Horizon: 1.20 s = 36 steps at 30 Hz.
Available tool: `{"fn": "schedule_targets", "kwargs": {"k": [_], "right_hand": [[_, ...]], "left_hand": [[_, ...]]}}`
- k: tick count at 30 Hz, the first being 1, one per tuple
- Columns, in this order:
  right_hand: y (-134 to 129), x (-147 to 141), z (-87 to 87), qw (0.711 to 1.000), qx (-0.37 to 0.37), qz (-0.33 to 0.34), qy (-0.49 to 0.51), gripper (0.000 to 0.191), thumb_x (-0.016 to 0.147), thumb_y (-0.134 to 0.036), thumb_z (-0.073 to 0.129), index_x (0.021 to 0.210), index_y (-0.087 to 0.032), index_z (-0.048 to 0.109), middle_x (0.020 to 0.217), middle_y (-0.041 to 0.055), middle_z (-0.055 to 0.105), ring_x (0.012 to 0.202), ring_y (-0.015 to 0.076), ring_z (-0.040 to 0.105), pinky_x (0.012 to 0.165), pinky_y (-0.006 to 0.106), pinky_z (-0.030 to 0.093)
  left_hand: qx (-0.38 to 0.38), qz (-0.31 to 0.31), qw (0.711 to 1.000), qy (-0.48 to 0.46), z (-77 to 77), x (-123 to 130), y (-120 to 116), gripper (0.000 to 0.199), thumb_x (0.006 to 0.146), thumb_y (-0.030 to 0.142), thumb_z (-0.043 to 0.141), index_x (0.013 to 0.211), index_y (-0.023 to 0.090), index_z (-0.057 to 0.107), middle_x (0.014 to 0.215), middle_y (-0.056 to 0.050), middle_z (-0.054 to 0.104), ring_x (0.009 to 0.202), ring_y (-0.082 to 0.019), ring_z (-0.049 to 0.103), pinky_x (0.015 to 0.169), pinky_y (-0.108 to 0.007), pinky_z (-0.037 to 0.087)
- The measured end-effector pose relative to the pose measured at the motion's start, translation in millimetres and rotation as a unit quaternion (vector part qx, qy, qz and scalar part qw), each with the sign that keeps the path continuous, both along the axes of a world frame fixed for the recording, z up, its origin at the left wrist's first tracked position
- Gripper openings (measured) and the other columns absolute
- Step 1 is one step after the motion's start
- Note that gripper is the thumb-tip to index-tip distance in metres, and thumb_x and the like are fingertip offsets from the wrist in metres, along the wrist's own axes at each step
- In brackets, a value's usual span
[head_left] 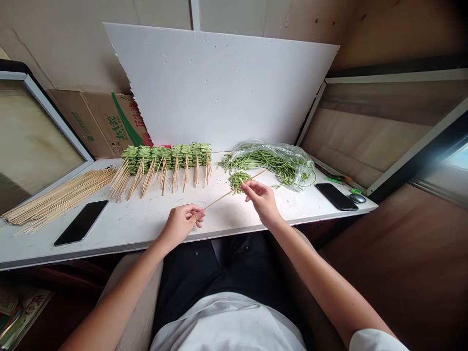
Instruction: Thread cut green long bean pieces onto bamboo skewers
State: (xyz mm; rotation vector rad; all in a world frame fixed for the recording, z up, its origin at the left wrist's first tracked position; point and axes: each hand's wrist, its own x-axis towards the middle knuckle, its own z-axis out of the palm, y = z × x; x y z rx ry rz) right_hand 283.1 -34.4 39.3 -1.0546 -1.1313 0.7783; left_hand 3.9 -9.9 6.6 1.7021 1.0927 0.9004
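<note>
A thin bamboo skewer (219,199) slants up to the right above the table's front edge, between my two hands. My left hand (182,222) is closed around its lower end. Near the upper end, my right hand (260,199) pinches it between thumb and fingers, with the tip poking out beyond. A bit of green shows by those fingertips; whether it is held or lies behind, I cannot tell. Just beyond my right hand is a small pile of cut green bean pieces (237,179). Skewered bean pieces (166,157) stand stacked in several bundles at the back left, sticks toward me.
Loose skewers (62,195) and a phone (81,223) lie on the left. Long green beans (256,160) spill from a clear plastic bag (292,156) at the back right. Another phone (336,196) and a mouse (357,198) lie right. A white foam board (226,87) stands behind.
</note>
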Motion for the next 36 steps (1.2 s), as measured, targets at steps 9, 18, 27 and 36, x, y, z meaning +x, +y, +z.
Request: {"fn": "schedule_targets", "kwargs": {"k": [9,18,27,36], "right_hand": [[-0.2,-3.9,-3.8,1.000,-0.013,0.026,0.004,0.042,0.077,-0.060,0.084,0.088,-0.019,0.076,0.091,0.0044,0.070,0.070,0.0140,0.057,0.062,0.028,0.053],[-0.7,-8.0,-5.4,0.999,-0.031,0.042,0.004,0.045,0.075,-0.062,0.084,0.087,-0.019,0.075,0.090,0.0048,0.070,0.074,0.0156,0.058,0.061,0.028,0.053],[-0.5,-3.9,-3.4,0.996,-0.017,0.092,0.014,0.037,0.077,-0.055,0.086,0.087,-0.020,0.076,0.090,0.0037,0.069,0.072,0.0141,0.057,0.062,0.027,0.052],[-0.6,-2.1,-4.5,0.989,-0.025,0.142,0.023,0.041,0.079,-0.049,0.087,0.109,-0.022,0.079,0.103,0.0077,0.076,0.097,0.0218,0.067,0.067,0.029,0.056]], "left_hand": [[-0.020,-0.076,0.997,0.013,-2.9,3.5,-4.6,0.038,0.096,0.050,0.061,0.090,0.014,0.072,0.073,-0.007,0.072,0.058,-0.018,0.070,0.056,-0.029,0.053],[-0.056,-0.101,0.993,0.036,-6.6,0.5,-4.1,0.031,0.099,0.041,0.052,0.084,0.016,0.065,0.068,-0.003,0.069,0.052,-0.016,0.066,0.058,-0.029,0.051],[-0.171,-0.157,0.973,-0.013,-4.4,1.2,-5.7,0.049,0.096,0.063,0.058,0.080,0.017,0.060,0.061,-0.004,0.066,0.042,-0.014,0.059,0.047,-0.026,0.042],[-0.175,-0.188,0.966,-0.007,0.7,-12.1,7.1,0.060,0.089,0.076,0.062,0.084,0.017,0.061,0.062,0.000,0.062,0.045,-0.013,0.058,0.046,-0.024,0.039]]}}
